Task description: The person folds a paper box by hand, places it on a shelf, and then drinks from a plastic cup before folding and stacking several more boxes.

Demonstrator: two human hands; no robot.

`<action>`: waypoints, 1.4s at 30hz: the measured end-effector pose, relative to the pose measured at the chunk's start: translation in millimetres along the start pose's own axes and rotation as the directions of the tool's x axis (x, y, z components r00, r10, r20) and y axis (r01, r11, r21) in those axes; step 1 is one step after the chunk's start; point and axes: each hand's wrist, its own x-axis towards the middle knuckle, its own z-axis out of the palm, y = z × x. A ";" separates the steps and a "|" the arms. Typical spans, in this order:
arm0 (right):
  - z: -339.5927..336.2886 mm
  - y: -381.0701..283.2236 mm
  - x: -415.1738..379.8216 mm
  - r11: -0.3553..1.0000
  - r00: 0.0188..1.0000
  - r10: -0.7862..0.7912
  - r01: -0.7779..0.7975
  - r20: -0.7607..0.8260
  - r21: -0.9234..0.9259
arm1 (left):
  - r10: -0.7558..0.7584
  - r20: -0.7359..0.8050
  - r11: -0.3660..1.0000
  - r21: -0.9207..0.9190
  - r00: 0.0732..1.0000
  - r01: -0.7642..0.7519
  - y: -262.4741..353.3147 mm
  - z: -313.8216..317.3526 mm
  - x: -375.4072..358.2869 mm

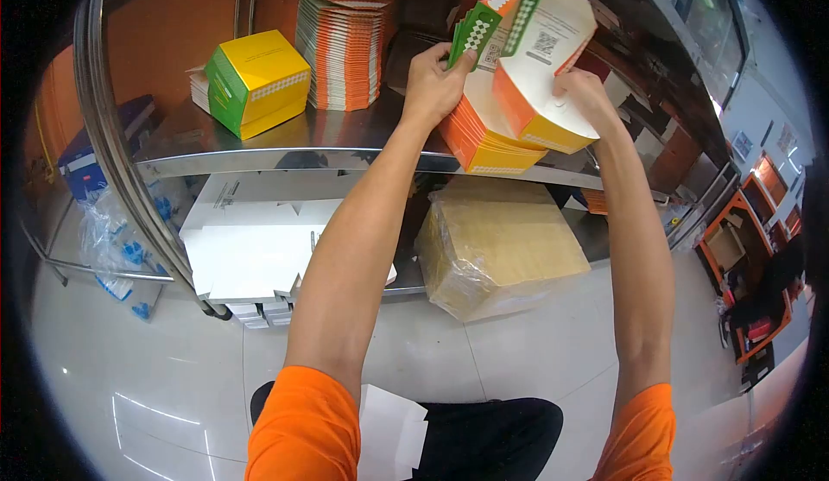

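My left hand (434,86) is closed on the green flaps of a stack of nested food cartons (492,146), orange and yellow outside and white inside. In front of that stack a single opened carton (546,79) is tilted towards me, its pale inner side and a printed QR code showing. My right hand (584,99) grips this carton at its right edge, fingers over the rim and partly inside. The carton overlaps the stack in this view. To the left, a yellow and green folded box (259,84) sits on the steel shelf (285,153).
A tall pile of flat orange and white cartons (347,45) rises at the shelf's back. Below are white flat boxes (250,252) and a plastic-wrapped brown carton (509,243). A metal post (117,136) borders the left side. A white sheet (389,433) lies by my lap.
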 end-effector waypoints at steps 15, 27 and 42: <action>36.2 -16.9 21.1 0.960 0.989 0.080 -0.043 0.125 -0.276 | 0.141 -0.044 0.989 0.058 0.989 -0.138 -3.8 0.9 -3.4; 47.9 -8.6 -11.2 0.957 0.961 0.060 0.021 0.270 -0.289 | 0.318 0.100 0.943 0.074 0.943 -0.326 -2.3 -1.8 -1.0; 67.0 34.2 12.3 0.669 0.975 -0.220 0.164 -0.018 0.725 | -0.080 0.016 0.992 -0.100 0.997 0.081 -1.6 3.8 -1.5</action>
